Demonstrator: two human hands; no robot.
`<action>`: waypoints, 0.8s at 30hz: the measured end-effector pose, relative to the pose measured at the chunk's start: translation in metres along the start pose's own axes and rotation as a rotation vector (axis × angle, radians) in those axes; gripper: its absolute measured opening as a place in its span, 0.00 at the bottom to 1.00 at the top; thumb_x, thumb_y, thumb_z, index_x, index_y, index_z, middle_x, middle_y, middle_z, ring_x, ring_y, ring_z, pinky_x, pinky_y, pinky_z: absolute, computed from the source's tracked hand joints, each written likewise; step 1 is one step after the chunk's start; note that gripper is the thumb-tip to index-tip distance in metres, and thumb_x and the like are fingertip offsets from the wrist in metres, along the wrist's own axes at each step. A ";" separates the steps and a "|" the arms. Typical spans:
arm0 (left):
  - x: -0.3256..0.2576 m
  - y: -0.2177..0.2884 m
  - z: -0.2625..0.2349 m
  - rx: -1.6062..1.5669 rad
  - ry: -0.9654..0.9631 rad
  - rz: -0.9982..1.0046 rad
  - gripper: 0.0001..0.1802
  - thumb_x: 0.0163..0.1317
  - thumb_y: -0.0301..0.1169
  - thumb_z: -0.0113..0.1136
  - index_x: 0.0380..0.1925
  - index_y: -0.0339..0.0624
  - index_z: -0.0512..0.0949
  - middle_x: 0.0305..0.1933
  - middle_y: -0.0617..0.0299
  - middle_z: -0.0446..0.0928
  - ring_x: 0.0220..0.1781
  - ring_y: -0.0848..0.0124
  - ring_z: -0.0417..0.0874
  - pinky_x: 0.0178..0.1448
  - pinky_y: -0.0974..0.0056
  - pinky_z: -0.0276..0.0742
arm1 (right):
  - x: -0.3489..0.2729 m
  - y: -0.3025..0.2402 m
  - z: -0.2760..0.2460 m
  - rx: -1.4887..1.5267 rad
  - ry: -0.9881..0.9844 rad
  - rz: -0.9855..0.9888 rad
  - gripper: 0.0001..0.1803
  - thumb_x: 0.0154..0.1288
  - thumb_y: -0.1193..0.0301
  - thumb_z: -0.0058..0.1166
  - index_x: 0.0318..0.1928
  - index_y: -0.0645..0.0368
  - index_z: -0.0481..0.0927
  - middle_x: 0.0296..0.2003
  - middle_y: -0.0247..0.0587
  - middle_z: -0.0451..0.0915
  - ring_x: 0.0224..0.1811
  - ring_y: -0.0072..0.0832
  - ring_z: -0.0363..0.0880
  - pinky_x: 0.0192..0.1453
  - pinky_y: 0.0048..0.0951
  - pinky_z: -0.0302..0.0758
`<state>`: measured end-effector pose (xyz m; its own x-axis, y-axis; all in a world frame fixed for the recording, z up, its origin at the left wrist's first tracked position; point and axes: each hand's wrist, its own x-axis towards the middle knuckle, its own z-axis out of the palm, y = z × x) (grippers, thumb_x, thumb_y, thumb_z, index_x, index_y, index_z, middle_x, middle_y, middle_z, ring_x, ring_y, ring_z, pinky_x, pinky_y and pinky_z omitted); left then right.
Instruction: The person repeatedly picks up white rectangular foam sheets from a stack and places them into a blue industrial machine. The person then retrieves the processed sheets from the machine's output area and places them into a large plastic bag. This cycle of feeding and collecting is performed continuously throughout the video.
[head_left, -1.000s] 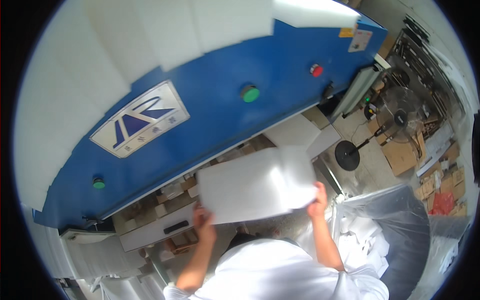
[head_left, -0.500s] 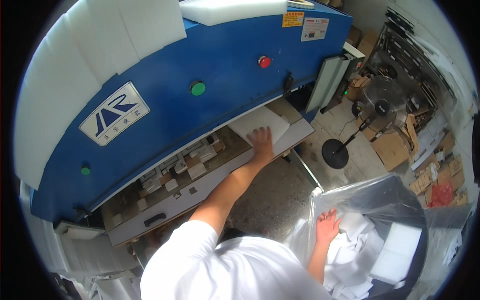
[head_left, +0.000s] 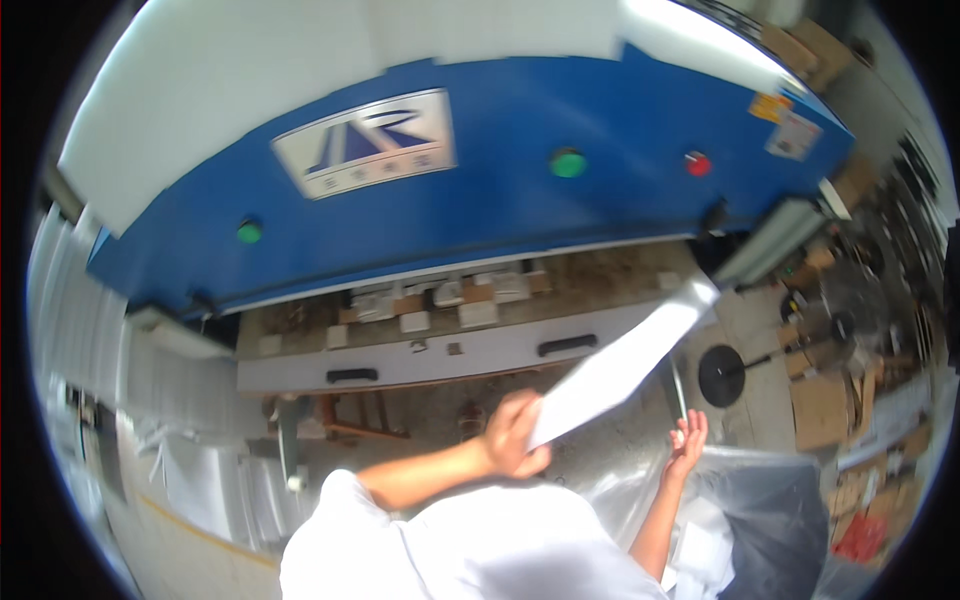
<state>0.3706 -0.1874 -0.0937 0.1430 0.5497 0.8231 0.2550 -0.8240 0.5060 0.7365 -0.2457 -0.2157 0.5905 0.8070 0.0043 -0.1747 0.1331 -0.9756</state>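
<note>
Bare grey floor [head_left: 600, 440] leaves a strip of open room between the white-shirted person [head_left: 490, 540] and the straight pale front ledge [head_left: 450, 366] of the big blue metal machine [head_left: 500, 220]; on the right that room narrows — a bin lined with clear plastic [head_left: 785, 505] sits just beside the right forearm, and a black floor fan [head_left: 722, 376] stands farther off. The long flat white sheet [head_left: 615, 370] hangs in front of the machine, across that gap; its long axis slants from the near left up to the far right, the far end pointing at the ledge's right end, though I can't tell whether they touch. The left hand [head_left: 515, 435] is curled firmly round the sheet's near end; the right hand [head_left: 685, 445] is spread, fingers up and apart, with no grip on anything I can see, well apart from the sheet. I count one sheet in hand, two green round buttons [head_left: 568, 162], one red round button [head_left: 697, 163] and two black bar handles [head_left: 567, 346]; the small white and brown pieces [head_left: 478, 314] behind the ledge — several — are too blurred to count.
</note>
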 end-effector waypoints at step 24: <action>-0.080 -0.376 -0.286 1.031 -0.001 -0.630 0.18 0.64 0.36 0.56 0.50 0.38 0.78 0.51 0.43 0.78 0.55 0.47 0.77 0.59 0.46 0.72 | 0.134 0.139 0.426 -0.710 -0.863 -0.570 0.28 0.68 0.73 0.58 0.65 0.66 0.67 0.63 0.55 0.72 0.66 0.42 0.68 0.70 0.34 0.60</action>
<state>-0.0100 0.0385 -0.2762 -0.2801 0.8159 0.5059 0.9234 0.0849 0.3744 0.4560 0.1255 -0.2570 -0.3120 0.8854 0.3446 0.5565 0.4643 -0.6890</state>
